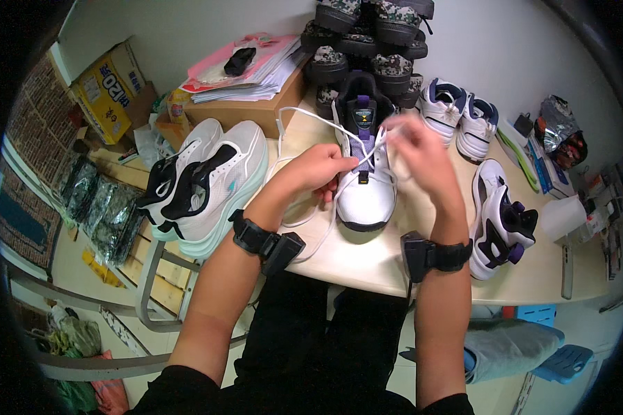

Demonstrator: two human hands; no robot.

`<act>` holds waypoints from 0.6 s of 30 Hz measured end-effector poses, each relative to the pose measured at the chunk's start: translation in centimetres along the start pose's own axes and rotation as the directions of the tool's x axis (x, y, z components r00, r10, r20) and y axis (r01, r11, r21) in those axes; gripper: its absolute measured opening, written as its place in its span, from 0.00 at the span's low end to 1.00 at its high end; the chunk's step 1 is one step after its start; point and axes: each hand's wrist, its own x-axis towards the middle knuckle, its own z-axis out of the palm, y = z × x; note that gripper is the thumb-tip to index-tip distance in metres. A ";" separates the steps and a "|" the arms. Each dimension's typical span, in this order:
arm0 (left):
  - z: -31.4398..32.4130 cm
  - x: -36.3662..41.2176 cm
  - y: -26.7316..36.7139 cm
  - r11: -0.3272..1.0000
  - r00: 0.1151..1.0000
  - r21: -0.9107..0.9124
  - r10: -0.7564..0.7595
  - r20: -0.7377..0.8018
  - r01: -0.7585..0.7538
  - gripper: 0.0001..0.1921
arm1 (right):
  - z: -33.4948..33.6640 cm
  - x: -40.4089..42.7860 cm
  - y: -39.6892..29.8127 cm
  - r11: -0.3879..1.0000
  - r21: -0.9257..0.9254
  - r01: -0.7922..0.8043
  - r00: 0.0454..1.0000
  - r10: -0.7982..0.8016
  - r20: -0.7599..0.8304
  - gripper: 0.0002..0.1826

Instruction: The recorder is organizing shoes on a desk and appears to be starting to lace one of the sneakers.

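Note:
A white sneaker (366,203) with a purple-grey tongue and black sole edge stands on the table, its toe towards me. My left hand (319,168) is at its left side, thumb on the eyelet edge by the lace and fingers curled beside the upper. A white shoelace (337,127) crosses the lower eyelets; one long length loops out over the table to the left. Above the sneaker's right side, my right hand (420,150) is blurred, with a stretch of lace running up to its pinched fingertips. Its exact grip is partly hidden by the blur.
Grey-white running shoes (223,181) with mint soles stand left. A white-and-black sneaker (501,223) lies right, near white-and-navy shoes (459,116). Stacked camouflage shoes (394,67) rise behind, beside a cardboard box (249,111) bearing papers. A metal chair frame (145,290) is at lower left.

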 end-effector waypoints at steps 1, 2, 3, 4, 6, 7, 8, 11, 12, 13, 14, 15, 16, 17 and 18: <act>0.0 0.2 -0.3 1.000 1.000 -0.016 0.010 0.010 -0.010 0.15 | 1.1 -0.1 -0.6 0.981 -0.187 -0.042 0.982 0.075 0.175 0.14; -0.1 0.3 -0.5 0.999 1.000 -0.032 0.020 0.020 -0.020 0.15 | 2.2 -0.2 -1.5 0.946 -0.315 -0.073 0.965 0.147 0.218 0.14; 0.0 0.3 -0.4 0.999 1.000 -0.032 0.020 0.023 -0.019 0.15 | 3.1 -0.2 -0.9 0.910 -0.411 0.062 0.982 0.019 0.189 0.13; 0.1 0.2 -0.3 0.999 1.000 -0.031 0.028 0.013 -0.028 0.15 | 3.0 -0.3 -0.5 0.895 -0.439 0.072 0.977 0.026 0.211 0.12; 0.1 0.2 -0.3 0.999 0.999 -0.031 0.035 0.002 -0.035 0.15 | 3.0 -0.4 -0.2 0.881 -0.466 0.082 0.972 0.033 0.234 0.11; 0.1 0.2 -0.4 0.998 0.999 -0.057 0.033 0.012 -0.032 0.15 | 3.0 -0.5 -0.2 0.877 -0.476 0.062 0.978 0.041 0.203 0.10; 0.1 0.2 -0.5 0.996 0.999 -0.082 0.031 0.021 -0.029 0.15 | 3.0 -0.6 -0.1 0.873 -0.485 0.040 0.984 0.050 0.171 0.09; 0.4 0.1 -0.2 0.996 0.999 -0.074 0.042 -0.007 -0.043 0.14 | 0.0 0.0 1.4 0.925 -0.374 -0.065 0.935 -0.074 -0.346 0.08; 0.5 0.5 -0.5 0.996 0.999 -0.075 0.046 -0.004 -0.046 0.14 | -1.9 0.4 1.9 0.925 -0.372 -0.077 0.771 -0.182 -0.611 0.08; 0.2 1.0 -1.1 0.996 0.997 -0.030 0.078 -0.022 -0.079 0.15 | -3.2 0.5 1.4 0.961 -0.218 -0.169 0.664 -0.053 -0.746 0.07; -0.1 1.4 -1.7 0.994 0.993 0.015 0.110 -0.040 -0.110 0.15 | -4.0 0.3 1.8 0.971 -0.207 -0.122 0.638 -0.083 -0.766 0.06; 0.1 1.1 -1.2 0.993 0.993 0.014 0.114 -0.035 -0.113 0.15 | -4.2 0.0 1.6 0.964 -0.202 -0.172 0.640 -0.047 -0.767 0.05; 0.4 0.6 -0.7 0.997 0.997 -0.009 0.074 -0.033 -0.074 0.15 | -3.8 -0.2 1.6 0.980 -0.182 -0.085 0.711 -0.069 -0.700 0.05; 0.5 0.3 -0.3 0.999 0.999 -0.032 0.033 -0.030 -0.034 0.16 | -3.0 -0.3 1.5 0.988 -0.153 0.000 0.773 -0.097 -0.627 0.05; 0.2 0.5 -0.9 0.999 0.998 -0.019 0.046 -0.041 -0.046 0.16 | -1.4 -0.4 0.1 0.977 -0.210 0.028 0.902 -0.116 -0.416 0.07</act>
